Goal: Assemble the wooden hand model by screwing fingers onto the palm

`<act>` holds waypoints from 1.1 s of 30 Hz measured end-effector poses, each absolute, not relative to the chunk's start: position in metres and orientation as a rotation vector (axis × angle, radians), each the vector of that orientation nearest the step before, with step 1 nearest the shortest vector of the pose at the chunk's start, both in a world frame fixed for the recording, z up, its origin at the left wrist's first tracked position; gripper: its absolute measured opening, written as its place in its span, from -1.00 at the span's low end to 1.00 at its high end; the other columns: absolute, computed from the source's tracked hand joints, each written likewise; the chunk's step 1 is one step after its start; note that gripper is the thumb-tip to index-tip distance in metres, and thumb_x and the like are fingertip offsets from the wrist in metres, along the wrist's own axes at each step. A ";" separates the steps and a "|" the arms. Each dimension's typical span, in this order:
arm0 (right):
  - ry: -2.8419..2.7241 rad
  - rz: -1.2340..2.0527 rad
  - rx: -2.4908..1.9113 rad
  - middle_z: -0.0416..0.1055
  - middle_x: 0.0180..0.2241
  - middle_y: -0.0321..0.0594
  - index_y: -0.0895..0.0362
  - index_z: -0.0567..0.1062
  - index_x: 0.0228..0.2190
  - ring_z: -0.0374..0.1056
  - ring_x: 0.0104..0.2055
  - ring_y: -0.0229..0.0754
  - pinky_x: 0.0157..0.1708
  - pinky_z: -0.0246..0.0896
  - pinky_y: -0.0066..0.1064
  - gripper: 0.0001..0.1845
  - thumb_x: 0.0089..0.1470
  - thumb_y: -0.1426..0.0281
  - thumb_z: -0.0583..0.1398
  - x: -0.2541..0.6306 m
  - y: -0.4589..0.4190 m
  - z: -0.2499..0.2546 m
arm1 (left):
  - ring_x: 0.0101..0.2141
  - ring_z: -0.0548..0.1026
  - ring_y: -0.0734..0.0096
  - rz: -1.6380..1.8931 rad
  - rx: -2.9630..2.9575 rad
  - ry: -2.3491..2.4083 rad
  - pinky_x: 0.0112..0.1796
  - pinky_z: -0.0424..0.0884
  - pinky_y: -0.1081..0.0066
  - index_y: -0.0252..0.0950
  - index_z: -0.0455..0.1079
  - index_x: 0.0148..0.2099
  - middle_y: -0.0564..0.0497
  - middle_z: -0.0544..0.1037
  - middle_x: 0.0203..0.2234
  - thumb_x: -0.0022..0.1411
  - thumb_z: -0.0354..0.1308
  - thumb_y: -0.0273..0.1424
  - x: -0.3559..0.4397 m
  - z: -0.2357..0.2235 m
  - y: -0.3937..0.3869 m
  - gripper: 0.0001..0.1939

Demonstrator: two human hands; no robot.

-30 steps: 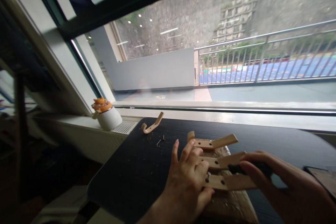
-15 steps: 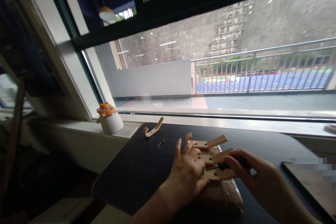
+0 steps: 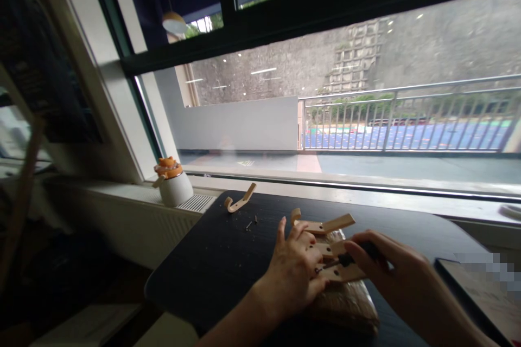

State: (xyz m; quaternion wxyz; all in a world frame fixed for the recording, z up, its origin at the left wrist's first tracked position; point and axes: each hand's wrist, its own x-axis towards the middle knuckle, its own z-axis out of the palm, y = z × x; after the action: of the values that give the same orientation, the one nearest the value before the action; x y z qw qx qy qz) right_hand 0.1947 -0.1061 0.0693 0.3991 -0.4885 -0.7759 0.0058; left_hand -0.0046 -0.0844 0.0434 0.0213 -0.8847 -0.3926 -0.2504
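Note:
Three pale wooden hooks lie side by side across a brown, plastic-wrapped block (image 3: 350, 306). My left hand (image 3: 288, 263) rests over their left ends, its index finger raised and its thumb and other fingers holding the nearest hook (image 3: 337, 275). My right hand (image 3: 393, 260) is closed around the black handle of a screwdriver (image 3: 348, 259). The thin shaft slants down left to the nearest hook, its tip beside my left fingers at a dark hole or screw head. The middle hook (image 3: 325, 250) and far hook (image 3: 329, 224) are partly covered by my left hand.
On the dark table (image 3: 191, 265), a loose wooden hook (image 3: 241, 204) lies at the far left, near two screws (image 3: 249, 225) and small crumbs. A dark-edged flat board (image 3: 476, 298) lies at right. A grey pot (image 3: 176, 190) with an orange top stands by the window.
The view has shifted slightly. My right hand has turned a little, and more of the screwdriver's shaft shows above the nearest hook. My left hand stays on the hooks.

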 end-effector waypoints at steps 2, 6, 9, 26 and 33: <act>-1.970 0.026 -1.238 0.39 -0.59 -0.37 0.07 0.47 -0.41 0.24 -0.60 -0.32 -0.58 0.15 -0.50 -0.72 0.16 0.18 0.08 0.193 -0.106 0.067 | 0.16 0.19 0.13 -0.794 -2.744 -1.224 0.18 -0.16 -0.18 -0.11 0.45 -0.13 0.02 0.46 -0.12 0.10 0.22 -0.20 -0.004 0.044 -0.085 -0.74; -1.956 0.008 -1.230 0.35 -0.61 -0.38 0.06 0.45 -0.44 0.22 -0.61 -0.32 -0.58 0.15 -0.50 -0.71 0.15 0.16 0.08 0.191 -0.106 0.070 | 0.17 0.18 0.13 -0.801 -2.762 -1.223 0.18 -0.17 -0.18 -0.13 0.44 -0.15 0.01 0.46 -0.11 0.10 0.22 -0.24 -0.004 0.044 -0.085 -0.77; -1.929 -0.016 -1.238 0.33 -0.62 -0.39 0.07 0.45 -0.44 0.20 -0.63 -0.32 -0.60 0.13 -0.50 -0.70 0.15 0.15 0.08 0.192 -0.106 0.073 | 0.18 0.16 0.12 -0.801 -2.770 -1.218 0.18 -0.17 -0.18 -0.15 0.44 -0.15 -0.01 0.45 -0.10 0.12 0.20 -0.25 -0.004 0.045 -0.085 -0.78; -1.964 0.027 -1.240 0.37 -0.59 -0.38 0.06 0.44 -0.43 0.24 -0.60 -0.31 -0.57 0.13 -0.49 -0.71 0.16 0.15 0.08 0.190 -0.100 0.067 | 0.18 0.13 0.12 -0.782 -2.818 -1.263 0.19 -0.25 -0.15 -0.16 0.44 -0.18 -0.02 0.45 -0.10 0.13 0.20 -0.30 -0.004 0.045 -0.084 -0.82; -2.013 0.099 -1.216 0.38 -0.59 -0.36 0.07 0.45 -0.44 0.25 -0.59 -0.30 -0.55 0.13 -0.48 -0.69 0.16 0.15 0.07 0.183 -0.093 0.076 | 0.19 0.12 0.14 -0.793 -2.827 -1.259 0.18 -0.25 -0.16 -0.17 0.43 -0.21 -0.01 0.45 -0.10 0.14 0.14 -0.40 -0.004 0.044 -0.082 -0.87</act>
State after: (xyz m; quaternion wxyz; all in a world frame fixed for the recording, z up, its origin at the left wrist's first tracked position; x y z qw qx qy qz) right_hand 0.1833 -0.0926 0.0763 0.3840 -0.4770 -0.7896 0.0387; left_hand -0.0039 -0.0823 0.0441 -0.0265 -0.8847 -0.3939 -0.2480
